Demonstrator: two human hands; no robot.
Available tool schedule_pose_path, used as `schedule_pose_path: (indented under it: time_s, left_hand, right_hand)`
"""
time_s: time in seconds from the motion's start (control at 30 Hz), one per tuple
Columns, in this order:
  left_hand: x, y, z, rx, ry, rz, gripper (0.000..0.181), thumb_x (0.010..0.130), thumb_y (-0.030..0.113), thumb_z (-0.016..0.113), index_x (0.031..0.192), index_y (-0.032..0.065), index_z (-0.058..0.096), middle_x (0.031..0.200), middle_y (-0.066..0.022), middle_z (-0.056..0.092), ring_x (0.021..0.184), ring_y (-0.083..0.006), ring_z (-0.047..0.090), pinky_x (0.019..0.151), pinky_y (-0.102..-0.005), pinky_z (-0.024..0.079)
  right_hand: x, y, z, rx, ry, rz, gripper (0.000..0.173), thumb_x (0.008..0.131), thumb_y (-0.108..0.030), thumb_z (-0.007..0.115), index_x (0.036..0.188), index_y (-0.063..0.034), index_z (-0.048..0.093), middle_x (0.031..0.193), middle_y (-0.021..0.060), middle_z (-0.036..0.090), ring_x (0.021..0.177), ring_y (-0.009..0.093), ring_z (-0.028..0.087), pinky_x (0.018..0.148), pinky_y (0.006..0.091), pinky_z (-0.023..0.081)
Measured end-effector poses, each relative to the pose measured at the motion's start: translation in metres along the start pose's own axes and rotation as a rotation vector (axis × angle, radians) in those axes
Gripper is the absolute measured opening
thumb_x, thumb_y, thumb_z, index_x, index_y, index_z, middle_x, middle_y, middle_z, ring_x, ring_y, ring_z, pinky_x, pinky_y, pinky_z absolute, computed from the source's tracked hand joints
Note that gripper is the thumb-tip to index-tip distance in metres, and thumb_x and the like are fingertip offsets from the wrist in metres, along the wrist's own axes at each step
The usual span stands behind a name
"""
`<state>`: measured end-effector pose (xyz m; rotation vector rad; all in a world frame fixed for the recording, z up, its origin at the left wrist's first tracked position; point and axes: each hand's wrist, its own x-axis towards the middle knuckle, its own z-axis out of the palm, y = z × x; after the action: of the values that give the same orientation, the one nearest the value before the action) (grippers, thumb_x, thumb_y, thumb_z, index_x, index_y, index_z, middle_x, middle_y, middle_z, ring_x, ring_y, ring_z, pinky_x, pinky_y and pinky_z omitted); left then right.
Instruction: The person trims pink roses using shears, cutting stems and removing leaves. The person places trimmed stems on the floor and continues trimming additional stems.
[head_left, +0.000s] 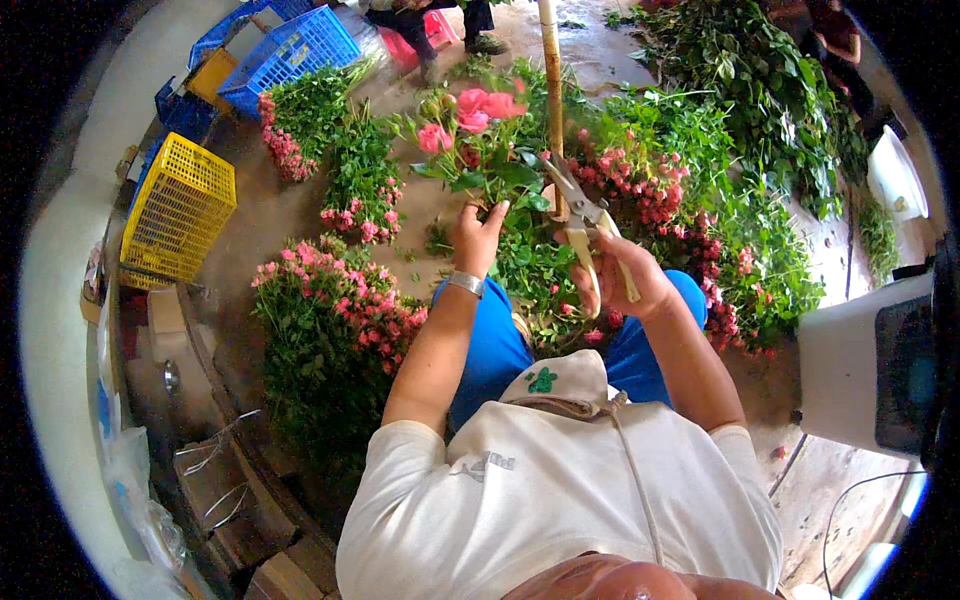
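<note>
My left hand (480, 236), with a metal-banded watch on its wrist, grips a leafy stem of pink roses (474, 116) held up in front of my knees. Just to the right, my right hand (619, 274) holds garden shears (581, 206) with pale yellow handles. Their blades point up and left, close to the rose leaves; whether they touch is hard to tell. Under both hands lie cut leaves and a few fallen blooms (592, 336). The lower part of the held stem is hidden by my fingers.
Bundles of pink roses lie on the left (337, 300) and right (637, 180). A wooden pole (553, 90) stands ahead. Yellow (176, 214) and blue (292, 56) plastic crates are at left, a white bin (844, 375) at right. Another person's legs (420, 34) show at the top.
</note>
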<state>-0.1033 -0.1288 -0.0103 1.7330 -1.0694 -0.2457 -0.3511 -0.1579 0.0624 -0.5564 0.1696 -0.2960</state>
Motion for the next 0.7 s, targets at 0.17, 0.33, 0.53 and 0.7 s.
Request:
schedule_pose_path:
  time_s: [0.17,0.33,0.53,0.7]
  left_hand:
    - [-0.005,-0.014,0.006,-0.055,-0.013,0.065,0.029,0.08,0.025,0.07,0.092,-0.0005,0.062,0.088,-0.0101,0.067,0.078,-0.0193,0.061,0.071,-0.0346,0.047]
    - [-0.007,-0.008,0.01,-0.113,-0.024,0.013,0.029,0.08,0.024,0.07,0.091,-0.0013,0.062,0.086,-0.0102,0.067,0.077,-0.0189,0.061,0.071,-0.034,0.047]
    - [-0.012,-0.001,0.008,-0.051,-0.014,0.126,0.026,0.08,0.023,0.069,0.095,0.0026,0.061,0.08,-0.0107,0.065,0.07,-0.0251,0.061,0.063,-0.0362,0.047]
    - [-0.016,0.0,0.009,-0.154,-0.019,0.136,0.025,0.08,0.021,0.069,0.096,0.0034,0.061,0.08,-0.01,0.066,0.069,-0.0242,0.062,0.063,-0.0355,0.048]
  right_hand:
    - [0.018,-0.002,0.005,-0.051,-0.01,-0.003,0.05,0.096,-0.038,0.036,0.132,-0.0039,0.04,0.078,0.0109,0.062,0.059,0.021,0.062,0.055,0.0332,0.052]
    - [0.017,0.0,0.004,-0.094,0.017,0.009,0.049,0.096,-0.037,0.036,0.131,-0.0032,0.041,0.075,0.0092,0.061,0.056,0.019,0.061,0.052,0.0307,0.051]
    - [0.016,0.001,0.008,-0.09,0.055,-0.024,0.049,0.095,-0.038,0.038,0.128,-0.0022,0.043,0.069,0.0054,0.056,0.05,0.017,0.055,0.046,0.0281,0.046]
    - [0.017,-0.001,0.003,-0.09,0.096,-0.023,0.048,0.096,-0.038,0.038,0.127,-0.0026,0.045,0.062,0.0019,0.049,0.043,0.014,0.047,0.04,0.0278,0.041]
